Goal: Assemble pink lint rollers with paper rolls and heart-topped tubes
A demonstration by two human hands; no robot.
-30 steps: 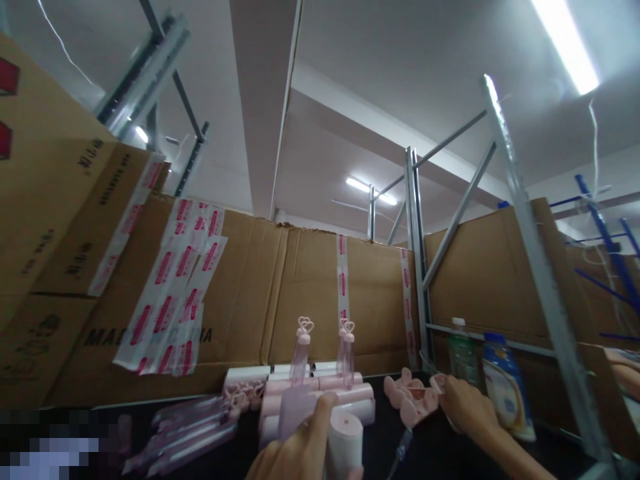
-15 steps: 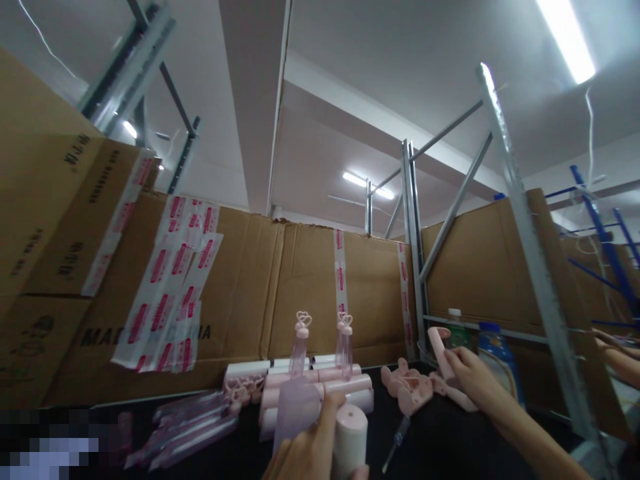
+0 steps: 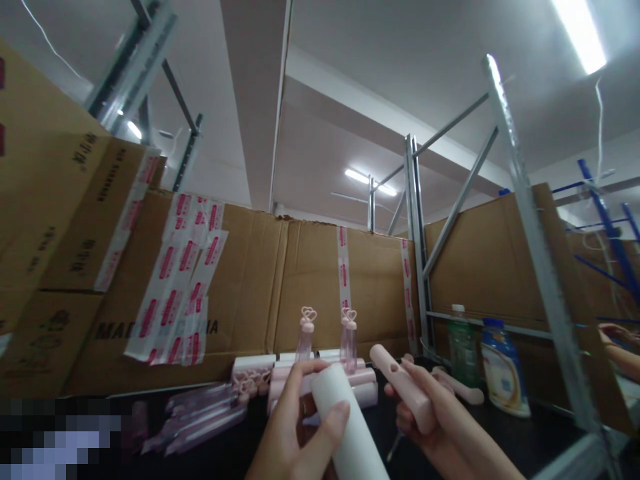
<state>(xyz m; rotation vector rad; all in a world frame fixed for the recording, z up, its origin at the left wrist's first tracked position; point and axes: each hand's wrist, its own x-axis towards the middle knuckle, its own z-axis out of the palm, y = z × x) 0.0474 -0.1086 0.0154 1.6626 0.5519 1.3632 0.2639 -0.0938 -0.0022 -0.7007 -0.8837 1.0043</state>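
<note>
My left hand is wrapped round a smooth white cylinder, tilted with its upper end away from me. Its lower end runs off the bottom of the view. My right hand grips a long pink plastic piece with a hole in its side, just right of the cylinder and apart from it. Behind the hands lie pink and white tubes in a stack, partly covered by my left hand. Two clear pinkish tubes with heart-shaped tops stand upright there.
Clear purplish tubes lie in a pile on the black tabletop at left. More pink pieces, a green bottle and a blue-capped bottle are at right. Cardboard walls and a metal post enclose the table. Another person's hand shows far right.
My right hand has come left with the pink piece, close to the cylinder. The white cylinder has tipped away from me in my left hand. The clear purplish piece beside it is now mostly hidden.
</note>
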